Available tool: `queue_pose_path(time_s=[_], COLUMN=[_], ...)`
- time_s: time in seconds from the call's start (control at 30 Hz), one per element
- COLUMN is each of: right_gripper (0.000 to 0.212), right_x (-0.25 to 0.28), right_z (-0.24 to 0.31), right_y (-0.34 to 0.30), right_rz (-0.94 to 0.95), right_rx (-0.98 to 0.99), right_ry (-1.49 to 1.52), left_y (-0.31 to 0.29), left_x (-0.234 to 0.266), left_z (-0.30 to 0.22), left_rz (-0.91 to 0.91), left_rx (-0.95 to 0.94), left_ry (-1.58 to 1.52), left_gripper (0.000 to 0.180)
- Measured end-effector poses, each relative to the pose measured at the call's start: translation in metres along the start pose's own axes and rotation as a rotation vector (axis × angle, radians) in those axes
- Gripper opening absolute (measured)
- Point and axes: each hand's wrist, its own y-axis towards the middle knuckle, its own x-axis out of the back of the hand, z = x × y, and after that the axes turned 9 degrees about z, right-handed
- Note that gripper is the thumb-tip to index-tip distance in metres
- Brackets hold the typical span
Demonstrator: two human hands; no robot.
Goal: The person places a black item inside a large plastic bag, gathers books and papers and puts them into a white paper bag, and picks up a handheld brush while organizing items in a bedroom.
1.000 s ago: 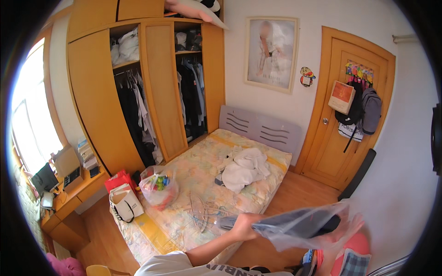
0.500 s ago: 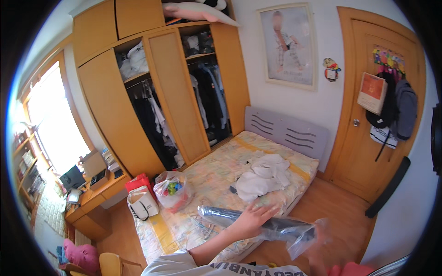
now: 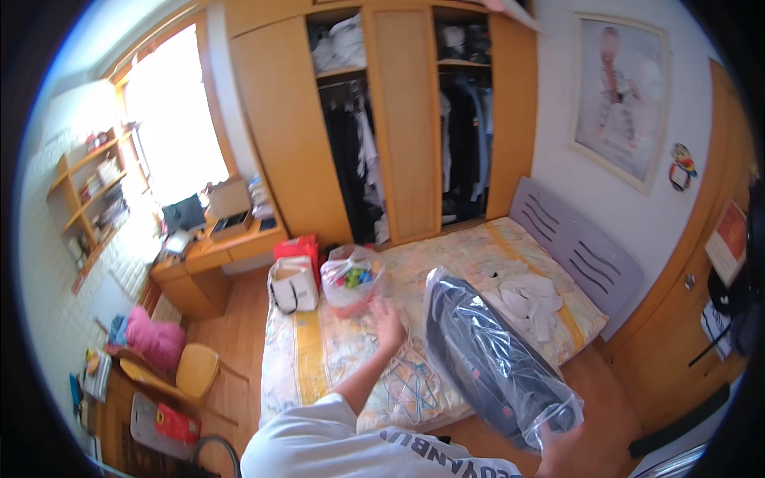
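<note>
A toy bag (image 3: 351,295) is set on the bed (image 3: 319,366); near it, the left hand (image 3: 388,327) is held with fingers extended. A plastic-wrapped dark item (image 3: 494,362) is tilted over the bed's edge, its near end clamped by the right hand's (image 3: 562,446) fingers.

- Head camera, left one of a fisheye pair, upright and angled down.
- Faces across the bed (image 3: 416,279) to the far wardrobe (image 3: 405,119).
- Sits close over the near shirt (image 3: 366,446); the left fingers (image 3: 383,311) fall just below its centre.
- Spans from the window (image 3: 177,103) at left to the door (image 3: 673,327) at right.
</note>
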Motion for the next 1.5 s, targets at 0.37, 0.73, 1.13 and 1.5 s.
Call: queue_pose_path(time_s=[0.37, 0.73, 1.13, 1.5], right_gripper=[0.067, 0.086, 0.076, 0.067], right_x=[-0.024, -0.144, -0.262, -0.332], right_z=[0.025, -0.017, 0.0, 0.027], right_y=[0.061, 0.112, -0.025, -0.106], right_rz=[0.308, -0.091, 0.721, 1.189], right_rx=[0.58, 0.912, 0.678, 0.779], right_ry=[-0.164, -0.003, 0.129, 0.104], left_y=[-0.105, -0.132, -0.233, -0.376], left_x=[0.161, 0.213, 0.281, 0.315], left_z=[-0.116, -0.037, 0.018, 0.074], left_rz=[0.035, -0.255, -0.528, -0.649], left_rx=[-0.973, -0.439, -0.031, 0.248], left_ry=[-0.24, -0.476, -0.693, -0.859], left_gripper=[0.082, 0.03, 0.044, 0.069])
